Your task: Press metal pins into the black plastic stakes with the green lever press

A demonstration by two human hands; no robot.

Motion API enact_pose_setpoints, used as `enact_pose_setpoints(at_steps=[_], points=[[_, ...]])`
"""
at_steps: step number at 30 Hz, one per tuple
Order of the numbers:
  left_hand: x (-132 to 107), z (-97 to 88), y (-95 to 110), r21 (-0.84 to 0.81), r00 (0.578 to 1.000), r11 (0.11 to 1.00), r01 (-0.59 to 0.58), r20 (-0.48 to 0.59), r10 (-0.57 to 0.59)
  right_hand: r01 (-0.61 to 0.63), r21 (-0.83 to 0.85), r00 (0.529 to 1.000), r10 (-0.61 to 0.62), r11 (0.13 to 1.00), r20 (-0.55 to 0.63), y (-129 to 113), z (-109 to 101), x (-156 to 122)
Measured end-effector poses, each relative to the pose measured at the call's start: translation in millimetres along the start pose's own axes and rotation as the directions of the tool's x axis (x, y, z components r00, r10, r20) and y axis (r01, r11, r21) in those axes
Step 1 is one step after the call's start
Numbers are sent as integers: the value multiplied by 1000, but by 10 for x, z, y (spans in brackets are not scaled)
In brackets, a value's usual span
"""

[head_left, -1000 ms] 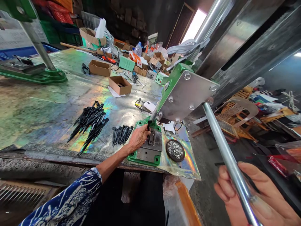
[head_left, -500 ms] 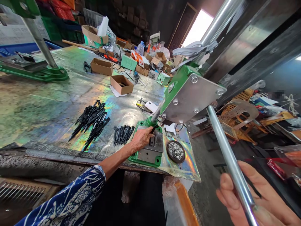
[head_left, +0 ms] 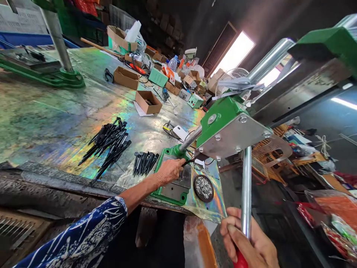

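A green hand press [head_left: 228, 123] stands at the table's near edge. My left hand [head_left: 169, 171] pinches a thin black spike [head_left: 187, 161] and holds it at the grey die block [head_left: 178, 182] on the press base. My right hand [head_left: 245, 243] is wrapped round the shiny steel lever [head_left: 246, 190] near its red grip, and the lever hangs almost straight down. A row of black spikes [head_left: 144, 163] lies just left of the base. A larger heap of them [head_left: 107, 143] sits further left. A round black dish of small metal pins [head_left: 203, 188] rests right of the base.
A shiny foil sheet [head_left: 69, 111] covers the table. Open cardboard boxes [head_left: 147, 101], tools and clutter fill the far end. A second green press [head_left: 55, 78] stands at far left. Plastic chairs [head_left: 275, 149] and bags lie on the floor to the right.
My right hand has swung the lever from a slant down to near vertical and the press head has tipped. My left hand stays at the die, the spike now lying lower.
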State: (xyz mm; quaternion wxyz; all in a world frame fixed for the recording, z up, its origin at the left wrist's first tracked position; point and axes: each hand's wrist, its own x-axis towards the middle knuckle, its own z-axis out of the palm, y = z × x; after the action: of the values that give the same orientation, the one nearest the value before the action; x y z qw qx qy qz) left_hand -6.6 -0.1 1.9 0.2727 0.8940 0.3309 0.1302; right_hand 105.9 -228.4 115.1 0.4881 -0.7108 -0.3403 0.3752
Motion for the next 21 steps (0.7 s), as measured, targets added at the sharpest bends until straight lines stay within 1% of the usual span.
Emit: enact_pose_setpoints(at_steps=[5,8,12,15,16,18,20,21], points=[[-16,-15,7,-15,1000,1000,-9,14,9,-7,57,991,15,998,-134,185,213,166],[-22,-15,9,-24,1000,1000,-10,14,10,-20,61,990,28,998,-138,248,280,242],[-26,14,-2,-42,1000,999,-1,-2,1,-46,21,991,48,999,-122,258,245,275],[-25,38,-5,-64,1000,998,13,15,-12,-75,-4,990,74,997,-119,265,229,302],[-23,43,-1,-68,1000,998,16,23,-14,-77,-15,988,74,997,-139,272,244,317],[-15,46,12,-75,999,997,13,30,-11,-29,-24,973,22,999,-230,295,307,347],[-8,46,27,-68,1000,998,11,21,-10,46,-8,941,-46,999,-336,329,393,369],[-7,47,32,-60,1000,998,15,19,-14,70,14,926,-60,997,-373,350,433,375]])
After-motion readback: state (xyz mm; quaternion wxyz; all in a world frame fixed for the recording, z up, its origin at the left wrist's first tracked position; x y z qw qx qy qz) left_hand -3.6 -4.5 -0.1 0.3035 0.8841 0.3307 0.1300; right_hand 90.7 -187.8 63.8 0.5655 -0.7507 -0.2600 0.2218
